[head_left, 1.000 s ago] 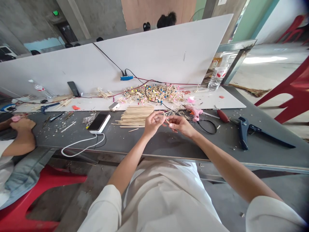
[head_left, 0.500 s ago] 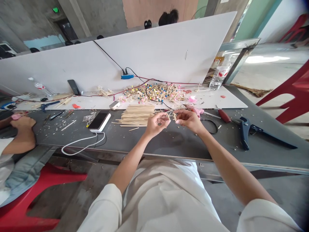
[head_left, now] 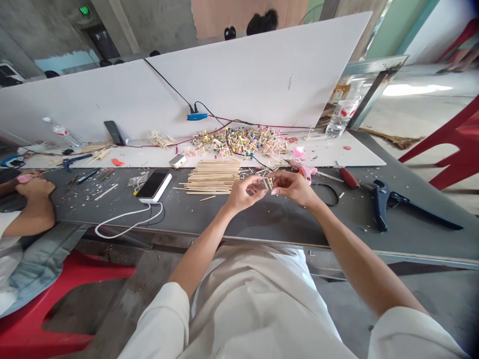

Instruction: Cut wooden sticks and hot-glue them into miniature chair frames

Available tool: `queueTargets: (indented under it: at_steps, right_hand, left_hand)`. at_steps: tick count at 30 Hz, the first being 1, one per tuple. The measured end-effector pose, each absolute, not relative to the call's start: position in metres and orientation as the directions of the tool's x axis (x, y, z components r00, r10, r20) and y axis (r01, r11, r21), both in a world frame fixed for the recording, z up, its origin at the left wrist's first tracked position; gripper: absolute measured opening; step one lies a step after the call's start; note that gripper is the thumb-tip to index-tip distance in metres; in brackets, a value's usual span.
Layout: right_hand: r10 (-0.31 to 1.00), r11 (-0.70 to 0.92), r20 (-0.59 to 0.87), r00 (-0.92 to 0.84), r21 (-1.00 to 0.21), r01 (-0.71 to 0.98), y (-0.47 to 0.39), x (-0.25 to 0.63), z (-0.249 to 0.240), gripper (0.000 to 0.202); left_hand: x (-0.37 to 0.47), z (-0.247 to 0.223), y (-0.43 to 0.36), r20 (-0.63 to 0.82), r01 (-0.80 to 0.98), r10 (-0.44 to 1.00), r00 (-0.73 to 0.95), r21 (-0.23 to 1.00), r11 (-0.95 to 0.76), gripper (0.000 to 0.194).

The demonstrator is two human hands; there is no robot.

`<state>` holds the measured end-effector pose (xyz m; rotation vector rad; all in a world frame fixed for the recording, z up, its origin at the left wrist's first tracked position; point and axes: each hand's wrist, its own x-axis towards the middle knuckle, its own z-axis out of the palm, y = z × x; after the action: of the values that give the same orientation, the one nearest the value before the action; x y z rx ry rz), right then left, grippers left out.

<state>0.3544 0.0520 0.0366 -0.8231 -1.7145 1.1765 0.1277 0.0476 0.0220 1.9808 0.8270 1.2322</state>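
Note:
Between the fingertips of my two hands is a small piece made of short wooden sticks (head_left: 268, 183), partly hidden by the fingers. My left hand (head_left: 244, 193) pinches it from the left, and my right hand (head_left: 291, 188) pinches its right side. Both hands are raised over the grey table. Just left of and behind my left hand lies a stack of long thin wooden sticks (head_left: 213, 177). A pink glue gun (head_left: 307, 172) rests behind my right hand. Farther back is a heap of short sticks with coloured ball ends (head_left: 243, 141).
A phone on a white power bank (head_left: 155, 184) with a looped cable lies to the left. Right are a red-handled screwdriver (head_left: 348, 178) and a blue-handled cutter (head_left: 381, 204). A white board (head_left: 262, 75) stands behind. A co-worker's hands (head_left: 34, 185) are at far left.
My hands have come slightly closer together, and the stick pieces between them now sit together as one small piece. The head view has shifted slightly.

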Motion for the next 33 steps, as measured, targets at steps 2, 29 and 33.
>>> queueTargets:
  at_steps: [2,29,33]
  right_hand:
    - [0.87,0.332,0.287,-0.4,-0.942,0.046,0.0518,0.3545,0.0361,0.061]
    - [0.869,0.329,0.266,-0.417,-0.94,0.088,0.0513,0.3547,0.0374,0.063]
    - [0.868,0.331,0.266,-0.42,-0.939,0.09,0.0515,0.3551,0.0369,0.063]
  left_hand:
    - [0.1278,0.022,0.0474,0.504,0.177,0.784,0.363,0.789,-0.589,0.046]
    - [0.1276,0.021,0.0477,0.494,0.234,0.773,0.398,0.76,-0.606,0.047]
    - [0.1277,0.0195,0.0487,0.504,0.235,0.767,0.399,0.752,-0.616,0.047]
